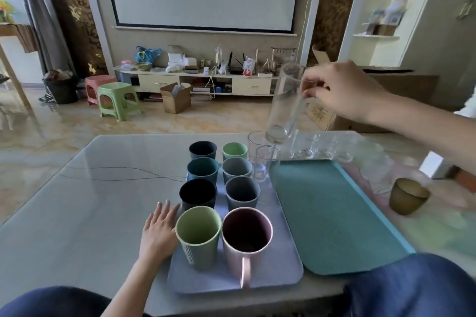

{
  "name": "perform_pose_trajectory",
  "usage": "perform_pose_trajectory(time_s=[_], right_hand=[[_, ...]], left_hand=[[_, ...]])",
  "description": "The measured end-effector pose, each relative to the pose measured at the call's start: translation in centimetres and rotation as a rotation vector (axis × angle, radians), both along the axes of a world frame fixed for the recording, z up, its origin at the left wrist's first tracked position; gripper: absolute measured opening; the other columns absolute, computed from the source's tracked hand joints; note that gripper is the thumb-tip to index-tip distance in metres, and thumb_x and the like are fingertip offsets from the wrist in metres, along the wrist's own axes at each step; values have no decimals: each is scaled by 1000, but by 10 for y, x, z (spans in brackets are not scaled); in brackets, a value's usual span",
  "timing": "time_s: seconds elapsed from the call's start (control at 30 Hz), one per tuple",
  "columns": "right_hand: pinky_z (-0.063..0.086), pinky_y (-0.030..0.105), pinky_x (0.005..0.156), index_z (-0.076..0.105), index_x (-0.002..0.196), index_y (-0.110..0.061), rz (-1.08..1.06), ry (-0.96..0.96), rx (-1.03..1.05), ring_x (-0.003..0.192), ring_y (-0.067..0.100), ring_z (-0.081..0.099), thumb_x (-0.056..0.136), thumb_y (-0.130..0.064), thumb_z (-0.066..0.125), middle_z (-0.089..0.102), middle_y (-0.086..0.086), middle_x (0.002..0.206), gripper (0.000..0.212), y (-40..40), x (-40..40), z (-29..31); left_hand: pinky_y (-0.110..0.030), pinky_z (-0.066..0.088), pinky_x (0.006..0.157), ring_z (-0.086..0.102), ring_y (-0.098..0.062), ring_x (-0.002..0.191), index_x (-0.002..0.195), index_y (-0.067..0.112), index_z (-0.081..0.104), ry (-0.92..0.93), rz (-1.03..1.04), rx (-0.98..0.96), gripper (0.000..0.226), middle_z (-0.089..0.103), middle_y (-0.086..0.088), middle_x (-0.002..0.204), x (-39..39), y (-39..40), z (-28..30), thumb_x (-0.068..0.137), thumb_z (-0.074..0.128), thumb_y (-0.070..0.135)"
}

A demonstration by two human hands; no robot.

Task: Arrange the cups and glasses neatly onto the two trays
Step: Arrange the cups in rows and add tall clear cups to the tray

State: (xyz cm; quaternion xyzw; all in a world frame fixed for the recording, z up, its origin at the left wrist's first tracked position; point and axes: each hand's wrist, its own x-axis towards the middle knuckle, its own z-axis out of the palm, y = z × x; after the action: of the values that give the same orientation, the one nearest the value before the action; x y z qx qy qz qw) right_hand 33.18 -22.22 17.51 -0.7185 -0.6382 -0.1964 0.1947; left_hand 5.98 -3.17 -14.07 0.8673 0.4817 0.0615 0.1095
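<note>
Nearest, the lilac tray sits on the table and carries colored cups in two columns: a pink mug and a light green cup in front, then a black cup and a gray cup, with more cups behind them. The left hand lies flat with fingers spread at 9 o'clock of the green cup, touching the tray's left edge. At 3 o'clock of this tray lies the teal tray, bare on top. An amber glass stands on the table at its 3 o'clock. Farther, at 12 o'clock, clear glasses stand in a blurred cluster. Above them the right hand pinches a tall glass by its rim, tilted, in the air.
</note>
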Motion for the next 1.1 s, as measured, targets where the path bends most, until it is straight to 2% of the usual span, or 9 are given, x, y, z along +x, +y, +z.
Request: perform_pose_trajectory(time_s=[0.1, 0.17, 0.3, 0.43, 0.53, 0.77, 0.87, 1.0, 1.1], right_hand=[[35, 13, 66, 70, 86, -11, 7, 38, -65, 68, -5, 52, 85, -5, 65, 62, -9, 76, 8, -32, -13, -10], [34, 8, 66, 69, 87, -11, 3, 70, -134, 70, -7, 53, 87, -4, 62, 64, -8, 79, 10, -45, -18, -25], [42, 19, 68, 69, 87, -13, -20, 99, -195, 72, 4, 56, 88, -5, 59, 64, -8, 80, 12, -51, -22, -66], [49, 30, 75, 65, 86, -17, -52, 153, -258, 78, 11, 58, 90, -10, 56, 59, -15, 79, 12, -39, -22, -108], [50, 34, 78, 64, 84, -17, -55, 183, -308, 82, 14, 60, 90, -10, 55, 61, -13, 81, 13, -30, -20, -130], [50, 36, 77, 62, 85, -15, -89, 222, -400, 86, 19, 59, 91, -12, 53, 63, -7, 87, 11, -13, -11, -161], [48, 33, 75, 62, 88, -14, -91, 196, -407, 89, 20, 58, 92, -13, 51, 65, -5, 93, 11, -9, -13, -170], [45, 32, 70, 60, 88, -14, -104, 183, -388, 88, 23, 57, 92, -16, 52, 64, -1, 93, 10, -4, -12, -175], [46, 31, 70, 62, 87, -14, -108, 197, -403, 87, 22, 58, 92, -17, 53, 62, -5, 89, 10, -3, -11, -173]], left_hand=[[-32, 2, 120, -4, -15, 147, 149, 29, 14, -23, 12, -23, 99, 4, 3, 159, -6, -11, 1, 59, -10, 59], [-32, 1, 120, -5, -14, 147, 149, 29, 15, -45, 16, -35, 102, 3, 4, 159, -9, -17, 0, 56, -12, 60], [-32, 2, 120, -4, -13, 147, 148, 33, 18, -76, 26, -37, 78, 6, 5, 159, -14, -28, 1, 75, 4, 55], [-31, 2, 120, -3, -12, 147, 148, 33, 19, -95, 32, -45, 74, 6, 6, 159, -16, -32, 1, 77, 8, 51], [-31, 2, 120, -1, -11, 147, 147, 34, 19, -102, 35, -51, 73, 7, 7, 159, -16, -31, 0, 77, 7, 52], [-30, 4, 120, 2, -10, 147, 146, 37, 22, -118, 48, -42, 83, 9, 8, 158, -16, -31, -2, 70, -1, 60], [-30, 4, 120, 3, -10, 147, 146, 37, 23, -127, 51, -50, 72, 10, 8, 158, -15, -31, 0, 77, 9, 52], [-30, 4, 120, 3, -10, 147, 146, 36, 23, -137, 48, -49, 71, 10, 8, 158, -15, -31, 0, 78, 10, 52], [-30, 4, 120, 3, -9, 147, 146, 36, 24, -151, 56, -48, 70, 11, 9, 158, -15, -31, -1, 79, 11, 52]])
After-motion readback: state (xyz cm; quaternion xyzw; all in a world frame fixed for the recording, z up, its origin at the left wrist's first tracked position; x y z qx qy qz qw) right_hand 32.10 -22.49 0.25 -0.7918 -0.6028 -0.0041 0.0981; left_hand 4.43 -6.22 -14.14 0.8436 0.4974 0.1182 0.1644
